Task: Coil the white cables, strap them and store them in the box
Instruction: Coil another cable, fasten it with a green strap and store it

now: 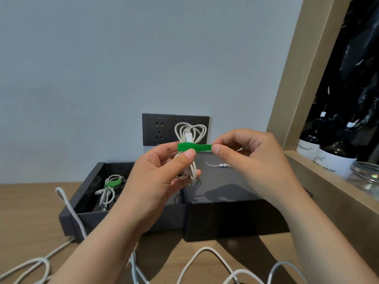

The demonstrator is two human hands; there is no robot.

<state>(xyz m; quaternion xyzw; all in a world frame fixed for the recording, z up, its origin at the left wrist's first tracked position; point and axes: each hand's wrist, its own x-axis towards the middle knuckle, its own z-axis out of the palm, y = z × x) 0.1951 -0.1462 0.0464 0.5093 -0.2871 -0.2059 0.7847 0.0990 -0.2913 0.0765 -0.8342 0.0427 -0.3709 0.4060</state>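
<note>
With the left hand (162, 175), grips the lower half of a coiled white cable (187, 136), fingers curled round the strands and thumb pressed on the near end of a green strap (194, 147). With the right hand (252, 158), pinches the strap's far end between thumb and forefinger, the other fingers loosely curled behind. Holds the bundle upright in the air, in front of the dark wall sockets (159, 129) and above the seam between the open black box (82, 220) and the black lid (225, 193) beside it. Of the cable itself: a slim hank of several long loops, matte and seemingly braided, fanning into a heart shape at the top with a white plug lying among them, the lower loops poking out under the left thumb. Across its waist, the strap, stretched level and flat. Inside the box, on the left: a second coiled cable (106, 194), already bound by a green tie (112, 183). On the lid, a small white corded item, too small to name. On the wooden table (30, 201), loose white cables (194, 263) in slack curves, one draped over the box's near corner. At right, dark soap bottles (336, 158) on a gold-framed shelf.
</note>
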